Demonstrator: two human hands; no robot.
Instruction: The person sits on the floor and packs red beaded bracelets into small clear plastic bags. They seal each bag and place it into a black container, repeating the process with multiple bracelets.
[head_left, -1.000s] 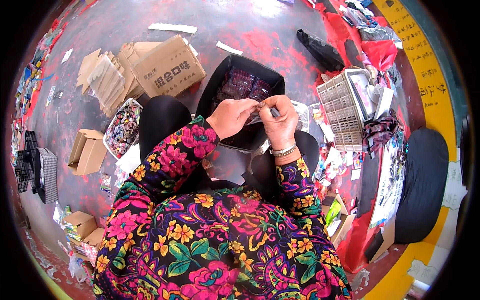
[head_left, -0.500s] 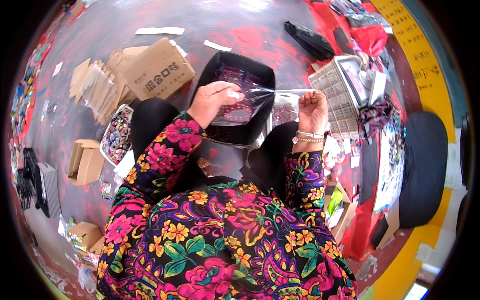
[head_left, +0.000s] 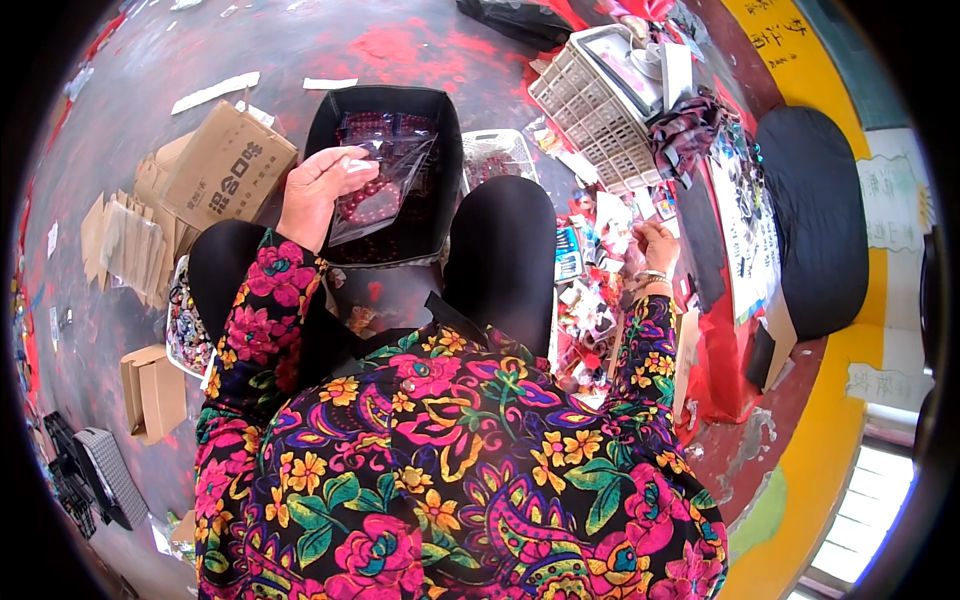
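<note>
My left hand (head_left: 318, 190) pinches the top edge of a clear plastic bag (head_left: 408, 170) with dark red beads (head_left: 370, 203) inside. The bag hangs tilted over a black open-topped bin (head_left: 449, 185), where more bagged dark red beads lie. To the right, my right hand (head_left: 656, 246) is held out beside a heap of small colourful packets and scraps (head_left: 590, 305). Its fingers are loosely bent and look apart, with nothing plain to see between them. A bracelet circles that wrist.
Left of the bin lie a brown carton (head_left: 228, 165) and flattened cardboard (head_left: 135, 235). A white tub of mixed small pieces (head_left: 187, 325) stands by my left knee. A white basket (head_left: 495, 150) sits right of the bin, a bigger pale crate (head_left: 595, 110) farther right.
My right hand has left the stretched clear plastic by the bag and moved right, toward the packet heap. My left hand still holds the bag. The view has turned rightward.
</note>
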